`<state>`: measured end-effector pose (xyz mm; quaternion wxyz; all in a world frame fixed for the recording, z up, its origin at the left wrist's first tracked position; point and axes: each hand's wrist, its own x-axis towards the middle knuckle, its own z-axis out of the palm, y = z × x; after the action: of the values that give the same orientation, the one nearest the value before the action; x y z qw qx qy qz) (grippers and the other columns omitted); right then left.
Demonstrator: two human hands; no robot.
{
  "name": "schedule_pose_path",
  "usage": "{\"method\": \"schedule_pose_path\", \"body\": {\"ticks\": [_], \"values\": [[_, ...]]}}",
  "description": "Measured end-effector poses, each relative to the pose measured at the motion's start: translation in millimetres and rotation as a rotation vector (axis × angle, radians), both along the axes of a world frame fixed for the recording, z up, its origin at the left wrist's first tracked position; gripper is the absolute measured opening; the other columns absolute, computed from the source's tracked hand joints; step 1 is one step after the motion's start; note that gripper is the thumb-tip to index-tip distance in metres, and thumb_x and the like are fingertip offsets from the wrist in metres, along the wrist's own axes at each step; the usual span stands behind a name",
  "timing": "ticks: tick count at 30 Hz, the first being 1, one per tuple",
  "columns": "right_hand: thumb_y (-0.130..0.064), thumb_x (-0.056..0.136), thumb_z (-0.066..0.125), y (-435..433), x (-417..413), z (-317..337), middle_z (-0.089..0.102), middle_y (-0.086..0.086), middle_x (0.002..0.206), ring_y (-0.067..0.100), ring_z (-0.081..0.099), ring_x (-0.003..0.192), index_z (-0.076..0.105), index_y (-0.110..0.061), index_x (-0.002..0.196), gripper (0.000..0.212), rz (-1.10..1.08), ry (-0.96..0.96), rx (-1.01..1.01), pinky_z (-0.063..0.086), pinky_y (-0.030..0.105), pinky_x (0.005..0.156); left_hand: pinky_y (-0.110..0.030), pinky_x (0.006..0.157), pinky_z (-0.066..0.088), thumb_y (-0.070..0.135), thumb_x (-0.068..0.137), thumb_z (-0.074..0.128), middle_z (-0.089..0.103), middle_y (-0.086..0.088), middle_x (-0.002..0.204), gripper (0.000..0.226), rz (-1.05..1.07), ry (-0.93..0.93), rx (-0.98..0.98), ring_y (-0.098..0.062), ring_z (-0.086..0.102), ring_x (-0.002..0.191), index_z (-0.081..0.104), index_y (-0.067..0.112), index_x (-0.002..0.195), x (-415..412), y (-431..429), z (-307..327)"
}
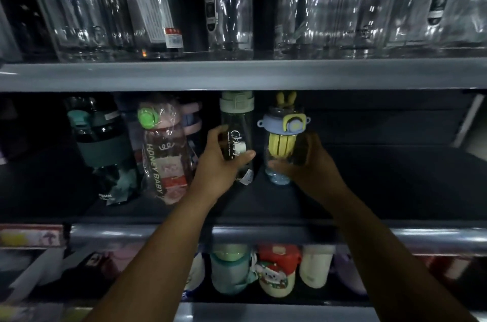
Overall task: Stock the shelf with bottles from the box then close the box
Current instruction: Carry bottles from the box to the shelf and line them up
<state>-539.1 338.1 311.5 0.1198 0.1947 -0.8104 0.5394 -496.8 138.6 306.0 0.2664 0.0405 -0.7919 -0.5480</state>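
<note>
Risk: the tall bottle tips if I let go before its base sits flat, or knocks the wrapped bottle on its left.
Left hand: fingers curled round the tall bottle's middle, thumb across its front.
Right hand: fingers wrapped round the small bottle from its right.
Place: both bottles upright, just beside each other, mid-shelf, back from the front edge.
Box: out of view.

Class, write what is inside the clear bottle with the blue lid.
A yellow ribbed insert shows inside the bottle; the right hand covers its lower right, hiding the rest.
</note>
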Motion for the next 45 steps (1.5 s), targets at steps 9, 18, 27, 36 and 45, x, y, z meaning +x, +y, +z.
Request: {"method": "schedule_pose_path", "body": {"ticks": [9, 18, 27, 36, 45], "values": [[-0.030, 0.075, 0.092, 3, -9, -3, 0.065, -0.011, 0.107, 0.002, 0.063, 0.090, 0.053, -0.016, 0.132, 0.070, -0.001, -0.015, 0.203, 0.045, 0.010, 0.069, -0.009, 0.057, 0.036, 0.026, 0.077, 0.087, 0.065, 0.005, 0.101, 0.053, 0.195, -0.144, -0.286, -0.008, 0.059, 0.086, 0.052, 0.011, 0.115, 4, 5, -8], [-0.027, 0.078, 0.089, -14, -25, -4, 0.063, -0.006, 0.105, -0.004, 0.054, 0.078, 0.054, -0.012, 0.130, 0.064, -0.023, -0.040, 0.210, 0.040, 0.009, 0.061, 0.001, 0.057, 0.038, 0.018, 0.081, 0.085, 0.062, 0.004, 0.097, 0.051, 0.208, -0.147, -0.264, -0.009, 0.056, 0.085, 0.048, 0.009, 0.114, -11, -1, -6], [-0.031, 0.087, 0.082, 5, -11, 9, 0.059, -0.016, 0.085, 0.002, 0.062, 0.080, 0.059, -0.022, 0.103, 0.030, 0.052, -0.004, 0.411, 0.041, 0.001, 0.056, -0.006, 0.054, 0.035, 0.038, 0.083, 0.081, 0.067, 0.001, 0.101, 0.052, 0.213, -0.243, -0.318, -0.012, 0.060, 0.088, 0.054, 0.007, 0.116, 6, 7, 0], [-0.019, 0.093, 0.075, 59, 44, 1, 0.066, -0.011, 0.077, 0.010, 0.065, 0.067, 0.064, -0.020, 0.095, 0.011, -0.045, 0.195, 0.477, 0.044, 0.004, 0.065, -0.038, 0.094, 0.055, 0.053, 0.087, 0.069, 0.063, 0.003, 0.128, 0.056, 0.089, 0.016, -0.553, -0.015, 0.061, 0.115, 0.055, 0.024, 0.132, 59, 55, -7], [-0.020, 0.084, 0.081, 146, 179, -42, 0.069, -0.014, 0.113, 0.010, 0.068, 0.101, 0.067, -0.027, 0.125, 0.044, -0.450, 0.223, 0.249, 0.053, 0.024, 0.091, -0.035, 0.098, 0.049, 0.045, 0.089, 0.065, 0.059, 0.003, 0.128, 0.049, -0.439, 0.370, -0.622, -0.018, 0.057, 0.119, 0.060, 0.018, 0.129, 94, 145, -27]]}}
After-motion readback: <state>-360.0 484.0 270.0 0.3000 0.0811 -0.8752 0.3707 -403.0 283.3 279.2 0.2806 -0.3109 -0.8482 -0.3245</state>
